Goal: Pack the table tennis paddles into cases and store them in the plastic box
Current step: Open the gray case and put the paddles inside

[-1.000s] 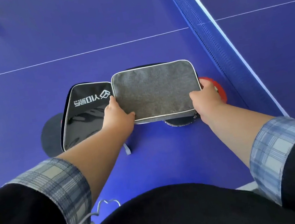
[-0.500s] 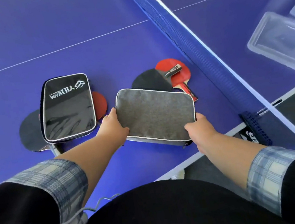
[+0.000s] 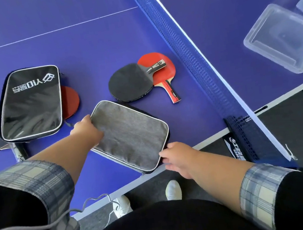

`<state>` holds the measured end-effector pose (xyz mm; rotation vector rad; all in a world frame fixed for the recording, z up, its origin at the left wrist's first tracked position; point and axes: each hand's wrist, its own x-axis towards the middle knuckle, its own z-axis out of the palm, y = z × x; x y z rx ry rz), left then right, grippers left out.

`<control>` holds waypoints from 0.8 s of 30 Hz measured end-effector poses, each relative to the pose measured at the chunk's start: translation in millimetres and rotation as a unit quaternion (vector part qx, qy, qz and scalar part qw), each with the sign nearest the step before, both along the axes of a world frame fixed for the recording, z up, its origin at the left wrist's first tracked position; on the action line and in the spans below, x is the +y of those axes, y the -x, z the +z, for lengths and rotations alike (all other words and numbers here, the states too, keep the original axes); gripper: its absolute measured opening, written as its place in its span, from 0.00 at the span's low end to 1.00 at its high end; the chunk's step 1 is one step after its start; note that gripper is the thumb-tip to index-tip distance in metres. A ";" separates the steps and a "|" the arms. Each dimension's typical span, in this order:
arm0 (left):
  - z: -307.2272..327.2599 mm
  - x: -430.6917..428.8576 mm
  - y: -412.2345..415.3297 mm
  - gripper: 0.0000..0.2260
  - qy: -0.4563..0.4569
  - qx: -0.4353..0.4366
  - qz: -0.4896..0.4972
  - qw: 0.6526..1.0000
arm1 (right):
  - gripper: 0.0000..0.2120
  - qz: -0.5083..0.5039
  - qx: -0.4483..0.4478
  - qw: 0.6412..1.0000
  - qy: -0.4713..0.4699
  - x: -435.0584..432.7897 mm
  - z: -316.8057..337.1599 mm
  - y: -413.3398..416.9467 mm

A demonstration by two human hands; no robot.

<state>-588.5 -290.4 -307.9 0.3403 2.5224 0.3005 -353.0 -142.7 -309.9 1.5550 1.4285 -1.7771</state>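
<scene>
While the black case [image 3: 30, 104] lies at left over two paddles [image 3: 71, 101], the left hand [image 3: 85, 131] grips the grey case [image 3: 130, 135] by its far-left corner, fingers curled round the edge. The case's long axis runs diagonally, far-left to near-right, with its near corner at the tabletop [image 3: 77, 37] edge. A loose pair [image 3: 128, 84] lies just beyond it, nearer the right hand [image 3: 178, 157], whose fingers pinch the near-right corner, perhaps at the zip. The box [image 3: 280, 38] sits well right, past the net [image 3: 186, 51]. Half a second ago the case lay squarer and farther in.
</scene>
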 end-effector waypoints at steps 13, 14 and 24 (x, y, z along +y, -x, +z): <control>1.2 27.2 -132.9 0.46 -0.080 -0.029 0.322 0.943 | 0.30 0.317 0.057 0.914 -0.247 71.5 29.6 72.6; 2.0 29.3 -137.8 0.46 -0.082 -0.043 0.336 0.937 | 0.28 0.357 0.053 0.898 -0.253 70.1 28.3 78.1; 11.3 24.5 -126.2 0.41 -0.160 -0.115 0.349 0.916 | 0.22 0.429 0.032 0.850 -0.306 51.2 20.3 79.1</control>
